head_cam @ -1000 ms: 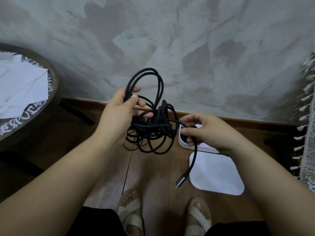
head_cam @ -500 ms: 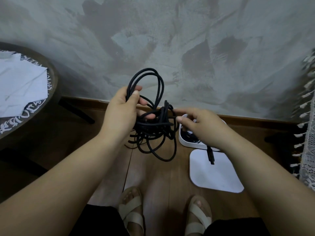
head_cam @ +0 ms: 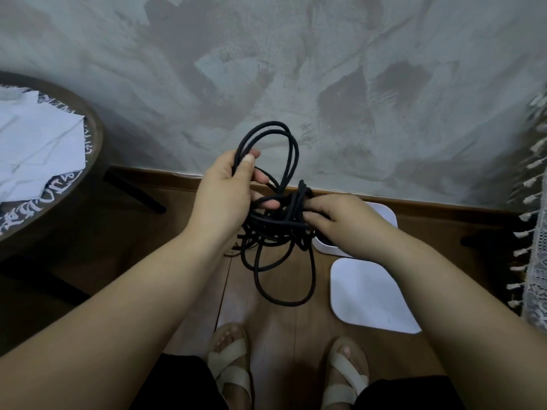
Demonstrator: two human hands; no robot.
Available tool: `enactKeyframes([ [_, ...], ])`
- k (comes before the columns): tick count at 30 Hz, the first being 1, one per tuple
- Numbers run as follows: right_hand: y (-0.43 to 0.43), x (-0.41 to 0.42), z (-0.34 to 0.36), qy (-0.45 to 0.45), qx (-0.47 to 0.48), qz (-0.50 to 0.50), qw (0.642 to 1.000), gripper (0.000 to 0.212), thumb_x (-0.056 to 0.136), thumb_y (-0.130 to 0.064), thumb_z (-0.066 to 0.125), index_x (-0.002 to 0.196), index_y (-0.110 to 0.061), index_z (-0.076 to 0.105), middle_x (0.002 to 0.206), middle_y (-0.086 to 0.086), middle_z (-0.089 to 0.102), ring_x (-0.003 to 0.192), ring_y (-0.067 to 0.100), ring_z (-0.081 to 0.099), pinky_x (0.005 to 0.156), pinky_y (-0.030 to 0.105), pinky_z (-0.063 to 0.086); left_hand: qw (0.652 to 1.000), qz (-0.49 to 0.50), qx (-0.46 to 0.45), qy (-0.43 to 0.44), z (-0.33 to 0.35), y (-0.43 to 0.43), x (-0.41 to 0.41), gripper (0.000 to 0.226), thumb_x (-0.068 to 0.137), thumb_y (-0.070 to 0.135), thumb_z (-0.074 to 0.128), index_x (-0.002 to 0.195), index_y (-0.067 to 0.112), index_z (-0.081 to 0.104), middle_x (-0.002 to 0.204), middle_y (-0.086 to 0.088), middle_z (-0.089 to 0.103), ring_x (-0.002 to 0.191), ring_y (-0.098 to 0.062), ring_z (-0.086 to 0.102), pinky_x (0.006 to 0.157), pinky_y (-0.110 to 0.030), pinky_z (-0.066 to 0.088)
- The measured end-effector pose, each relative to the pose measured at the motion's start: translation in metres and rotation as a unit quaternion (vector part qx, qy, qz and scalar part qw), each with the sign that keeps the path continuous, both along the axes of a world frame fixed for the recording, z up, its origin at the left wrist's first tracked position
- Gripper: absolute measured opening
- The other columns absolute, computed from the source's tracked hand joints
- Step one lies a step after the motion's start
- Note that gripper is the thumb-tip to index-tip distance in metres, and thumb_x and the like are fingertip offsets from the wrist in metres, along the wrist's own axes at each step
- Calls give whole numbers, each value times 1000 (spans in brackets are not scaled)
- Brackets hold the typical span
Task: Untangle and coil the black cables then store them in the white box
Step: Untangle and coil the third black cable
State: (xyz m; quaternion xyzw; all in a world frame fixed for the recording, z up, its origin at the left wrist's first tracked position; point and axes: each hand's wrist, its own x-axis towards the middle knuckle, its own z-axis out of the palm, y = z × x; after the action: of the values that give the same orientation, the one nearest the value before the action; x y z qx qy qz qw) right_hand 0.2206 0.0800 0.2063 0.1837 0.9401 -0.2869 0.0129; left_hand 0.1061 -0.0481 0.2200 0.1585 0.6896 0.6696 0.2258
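A tangled bundle of black cables [head_cam: 278,220] hangs in the air between my hands, above the wooden floor. My left hand [head_cam: 228,193] grips several loops, which arch up above its thumb. My right hand [head_cam: 340,220] pinches strands at the knot on the bundle's right side. One long loop droops below the tangle. The open white box [head_cam: 387,216] sits on the floor by the wall, mostly hidden behind my right hand. Its flat white lid [head_cam: 367,294] lies on the floor just in front of it.
A round dark table [head_cam: 59,184] with white paper on it stands at the left. A grey plastered wall rises behind. White lace fabric [head_cam: 535,261] hangs at the right edge. My sandalled feet [head_cam: 233,365] stand on the floor below the cables.
My right hand has moved left from over the box into the tangle and now pinches the knot. The cable end with the plug no longer hangs free; a long loop droops instead.
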Motion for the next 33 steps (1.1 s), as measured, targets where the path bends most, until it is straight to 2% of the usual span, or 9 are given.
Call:
enactKeyframes([
  [4,11,8,3,61,32,-75,995,21,94,-25,55,115,-26,58,104,-10,53,83,1,44,67,14,31,992,76,38,-95,2,-2,-13,19,102,22,39,108,19,57,75,1,53,46,-12,61,51,-24,54],
  [8,-5,14,11,148,-9,-132,980,17,83,-32,68,73,-24,56,68,-12,51,62,-2,48,56,13,34,979,131,53,-149,1,-1,-20,24,102,22,39,116,14,57,81,-1,53,44,-10,62,47,-20,52],
  [13,-38,18,6,80,-27,-55,995,24,74,-48,69,76,-27,56,75,-12,55,70,6,52,65,27,47,975,150,53,-157,-3,-2,-22,26,102,22,39,121,12,55,83,-1,54,45,-9,63,48,-21,54],
  [18,-40,21,12,176,72,-90,978,20,76,-46,69,87,-29,68,85,-11,49,74,7,48,64,22,42,961,173,84,-198,-6,-2,-27,29,102,20,39,126,10,52,86,-3,54,47,-12,65,50,-23,54],
  [22,-43,14,7,91,80,-33,992,24,83,-49,61,93,-30,72,83,-11,61,80,7,55,70,30,48,972,153,69,-162,-7,1,-23,22,102,21,38,119,15,50,84,-2,53,48,-14,65,49,-24,53],
  [26,-61,2,-14,-63,-13,-1,998,45,80,-53,65,114,-25,64,99,-8,66,91,9,60,78,26,50,977,125,66,-162,-9,4,-13,16,102,21,38,111,15,50,81,-3,51,47,-15,64,49,-23,54],
  [28,-65,0,-23,-114,-93,15,989,36,84,-41,67,113,-20,62,90,-7,65,77,4,58,67,14,45,983,91,50,-153,-9,4,-7,15,103,20,38,107,17,52,79,-2,51,50,-15,64,54,-26,57],
  [31,-61,-1,-19,-120,-278,-20,953,14,93,-18,57,106,-13,57,77,2,66,58,5,54,61,16,45,992,35,9,-121,-7,1,-5,15,102,21,39,104,18,53,78,-2,54,55,-15,65,61,-28,57],
  [33,-53,-1,-14,-88,-270,-36,958,15,95,-21,52,105,-14,61,82,0,67,62,4,51,65,21,43,995,-30,-88,-31,-8,-2,-10,16,102,22,40,111,19,53,85,-1,60,67,-15,66,67,-29,56],
])
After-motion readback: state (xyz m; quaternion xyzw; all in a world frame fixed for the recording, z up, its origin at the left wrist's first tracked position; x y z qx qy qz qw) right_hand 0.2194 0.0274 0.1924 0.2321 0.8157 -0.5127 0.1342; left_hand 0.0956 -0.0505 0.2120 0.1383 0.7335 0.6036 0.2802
